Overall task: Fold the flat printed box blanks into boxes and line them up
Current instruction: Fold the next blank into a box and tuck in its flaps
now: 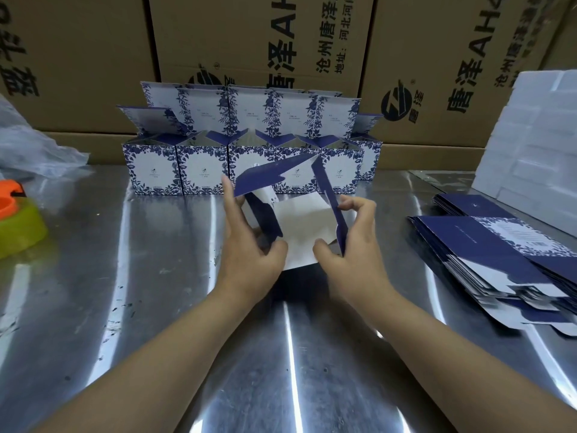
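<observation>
half-folded box (296, 232) is straight ahead of you, between your two grips, low over the bench (125, 276); cannot tell if it touches. its white inner panel faces up, tipped toward you

left grip (253, 245) is curled round the box's left wall, thumb on the white panel. right grip (346, 242) pinches the right navy flap, thumb at the panel's near edge

the relation that matters: both navy side flaps stand up with their long edges running front to back, one on each side of the panel. each grip already has its own flap, so the tuck looks to go inward from both sides at once

judged step: closing the base, not yet locked

row of finished boxes (203, 164) stands just behind the held box, farther from you (lids up, seemingly two ranks deep). the front rank's right end looks the likelier slot, nearer your right grip

stack of flat blanks (487, 254) lies well apart, also on the right-grip side
</observation>
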